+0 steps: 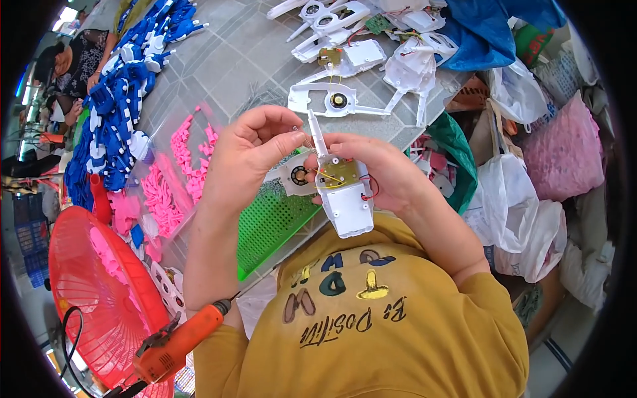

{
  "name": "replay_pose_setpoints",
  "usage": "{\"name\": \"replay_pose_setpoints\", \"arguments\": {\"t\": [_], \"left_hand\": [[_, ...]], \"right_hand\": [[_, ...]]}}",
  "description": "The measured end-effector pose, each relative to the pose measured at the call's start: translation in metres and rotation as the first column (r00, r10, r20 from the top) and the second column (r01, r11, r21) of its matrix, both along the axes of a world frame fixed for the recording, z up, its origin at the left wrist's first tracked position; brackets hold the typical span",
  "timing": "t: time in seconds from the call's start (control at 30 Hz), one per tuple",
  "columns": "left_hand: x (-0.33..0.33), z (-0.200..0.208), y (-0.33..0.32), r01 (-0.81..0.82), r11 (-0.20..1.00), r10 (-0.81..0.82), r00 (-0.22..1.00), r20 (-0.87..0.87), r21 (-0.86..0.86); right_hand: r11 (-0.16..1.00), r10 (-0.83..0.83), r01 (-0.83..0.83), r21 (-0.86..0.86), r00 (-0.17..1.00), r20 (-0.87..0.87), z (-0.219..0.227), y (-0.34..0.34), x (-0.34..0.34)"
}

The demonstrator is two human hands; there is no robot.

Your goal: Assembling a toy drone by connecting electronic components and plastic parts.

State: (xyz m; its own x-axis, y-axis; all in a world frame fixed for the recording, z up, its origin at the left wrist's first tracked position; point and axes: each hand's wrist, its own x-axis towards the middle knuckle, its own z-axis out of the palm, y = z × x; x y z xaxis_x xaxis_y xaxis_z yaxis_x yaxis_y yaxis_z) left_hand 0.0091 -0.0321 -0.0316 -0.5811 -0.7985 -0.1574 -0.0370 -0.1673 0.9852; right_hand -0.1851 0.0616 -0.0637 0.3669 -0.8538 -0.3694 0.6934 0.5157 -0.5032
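My right hand (385,166) is wrapped around a white plastic toy gun shell (350,211), its inside facing up. A yellow-green circuit board (337,172) with red and yellow wires sits in that shell. Beside it hangs a second white piece with a round black speaker (300,174), joined by wires. Thumb and fingers of my left hand (245,156) pinch a small coil spring (304,136) close to the shell's narrow upper end. Below my hands is a green perforated basket (269,232) holding thin metal pieces, partly hidden.
Wired white shells (338,99) lie ahead on the grey table (229,40). Left are a clear tray (219,123) of pink parts, blue-white toy guns (119,99), a red basket (86,331) and an orange power screwdriver (176,345). White bags (504,199) stand right; a person (89,56) sits far left.
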Motion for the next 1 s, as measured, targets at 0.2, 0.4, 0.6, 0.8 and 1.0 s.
{"name": "replay_pose_setpoints", "arguments": {"t": [0.2,0.4,0.6,0.8,1.0], "left_hand": [[-0.005,-0.004,0.001,-0.03,1.0,0.03,0.998,0.059,0.0],[-0.006,-0.009,-0.003,-0.044,0.999,0.043,0.999,-0.025,-0.02],[-0.01,0.003,0.013,0.147,0.977,-0.128,0.984,0.128,-0.153],[-0.013,0.0,0.019,0.327,0.727,-0.081,0.914,0.398,-0.604],[-0.015,0.001,0.019,0.376,0.646,-0.078,0.898,0.434,-0.664]], "right_hand": [[0.999,0.04,-0.04,-0.017,0.999,0.019,-0.006,-0.001,0.0],[0.998,0.024,-0.024,0.06,1.0,-0.01,-0.005,-0.001,-0.001],[0.995,-0.01,0.004,0.104,0.998,0.057,-0.001,0.0,-0.002],[0.993,-0.021,0.022,0.114,1.0,-0.012,-0.004,-0.001,-0.003],[0.993,-0.016,0.015,0.12,1.0,0.008,-0.009,-0.001,-0.003]]}}
